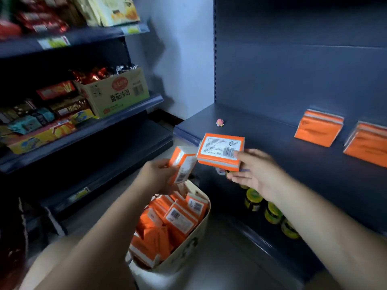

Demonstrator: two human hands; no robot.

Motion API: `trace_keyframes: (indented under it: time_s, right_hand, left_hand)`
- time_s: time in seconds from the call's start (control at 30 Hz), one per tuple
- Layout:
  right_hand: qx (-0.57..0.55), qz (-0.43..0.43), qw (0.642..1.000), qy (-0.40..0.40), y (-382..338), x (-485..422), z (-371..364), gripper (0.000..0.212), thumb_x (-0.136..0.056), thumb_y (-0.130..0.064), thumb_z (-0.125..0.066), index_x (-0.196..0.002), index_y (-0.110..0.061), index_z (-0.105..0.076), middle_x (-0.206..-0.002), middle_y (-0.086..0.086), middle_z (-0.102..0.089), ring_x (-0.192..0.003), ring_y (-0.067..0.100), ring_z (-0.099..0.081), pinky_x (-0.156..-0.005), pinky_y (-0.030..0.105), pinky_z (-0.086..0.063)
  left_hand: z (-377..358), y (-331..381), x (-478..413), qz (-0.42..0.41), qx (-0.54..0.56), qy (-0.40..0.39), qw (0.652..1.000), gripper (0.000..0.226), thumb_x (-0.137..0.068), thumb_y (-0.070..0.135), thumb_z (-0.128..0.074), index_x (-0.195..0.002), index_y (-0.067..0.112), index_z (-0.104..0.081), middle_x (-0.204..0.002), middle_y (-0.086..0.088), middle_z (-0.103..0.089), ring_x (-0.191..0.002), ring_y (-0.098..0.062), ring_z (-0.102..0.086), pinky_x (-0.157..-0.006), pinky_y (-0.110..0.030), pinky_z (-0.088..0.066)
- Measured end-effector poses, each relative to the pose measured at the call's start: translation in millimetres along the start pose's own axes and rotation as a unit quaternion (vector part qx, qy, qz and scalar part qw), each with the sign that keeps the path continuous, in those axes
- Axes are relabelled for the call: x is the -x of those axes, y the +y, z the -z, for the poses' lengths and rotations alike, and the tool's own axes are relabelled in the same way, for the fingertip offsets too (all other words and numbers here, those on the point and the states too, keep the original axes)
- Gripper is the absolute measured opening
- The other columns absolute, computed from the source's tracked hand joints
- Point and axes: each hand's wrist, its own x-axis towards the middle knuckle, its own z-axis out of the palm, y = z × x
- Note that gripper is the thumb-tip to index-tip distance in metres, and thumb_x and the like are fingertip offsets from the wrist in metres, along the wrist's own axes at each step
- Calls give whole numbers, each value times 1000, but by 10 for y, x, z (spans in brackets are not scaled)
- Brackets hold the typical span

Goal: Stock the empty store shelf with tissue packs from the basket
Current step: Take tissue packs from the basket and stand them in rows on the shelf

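Observation:
My right hand [254,171] grips an orange tissue pack [219,150] by its near corner, label side up, over the front edge of the dark blue shelf [261,130]. My left hand [156,174] holds a second orange pack [182,164] upright just above the basket. The cream basket [188,254] stands on the floor below, filled with several orange packs [178,218]. Two orange packs lean against the shelf's back panel, one [318,130] in the middle right and one [368,145] at the right edge.
A small pink object [220,122] lies on the shelf near its left end. Green-lidded jars [272,212] stand on the lower shelf under my right arm. The rack on the left carries snack packs and a cardboard box [117,95].

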Motion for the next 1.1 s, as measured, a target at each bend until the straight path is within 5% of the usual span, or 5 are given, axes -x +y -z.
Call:
trace_keyframes:
  time_s: [0.23, 0.4, 0.57, 0.87, 1.1]
  right_hand:
    - [-185, 43, 982, -24, 47, -31, 409, 14, -103, -8, -58, -114, -14, -65, -97, 16, -79, -74, 27, -78, -60, 29, -62]
    - [-274, 66, 958, -57, 99, 70, 679, 24, -102, 1, -54, -116, -14, -67, -117, 18, -75, -100, 35, -76, -76, 35, -64]
    - [-316, 83, 944, -53, -54, 281, 868, 37, -94, 13, -51, -106, -16, -72, -111, 16, -76, -105, 34, -70, -80, 32, -63]
    - [-500, 137, 855, 33, -376, 431, 1466, 25, -93, 9, -46, -87, 3, -69, -95, 16, -70, -92, 24, -65, -110, 33, -47]
    - [-361, 263, 894, 40, -660, 318, 1839, 52, -80, 18, -65, -116, -20, -62, -120, 9, -72, -113, 24, -71, -86, 32, -61]
  left_hand:
    - [-419, 416, 340, -100, 234, 122, 959, 24, -87, 1, -76, -106, 14, -80, -88, -11, -73, -77, -19, -69, -77, -31, -61]
    - [-594, 841, 467, -38, 494, 108, 862, 41, -95, 37, -68, -115, 1, -70, -103, -15, -77, -95, -26, -76, -83, -39, -64]
    - [-1039, 1318, 555, -26, 452, 135, 881, 27, -86, 5, -79, -111, 7, -67, -91, -10, -71, -67, -17, -68, -52, -24, -57]
    - [-1999, 1468, 467, -95, 466, 58, 878, 39, -81, 3, -83, -117, -2, -71, -100, -7, -80, -95, -23, -76, -94, -32, -58]
    - [-2438, 1462, 333, -150, 430, -90, 886, 25, -98, 6, -66, -121, 13, -62, -118, -16, -72, -104, -31, -72, -90, -50, -61]
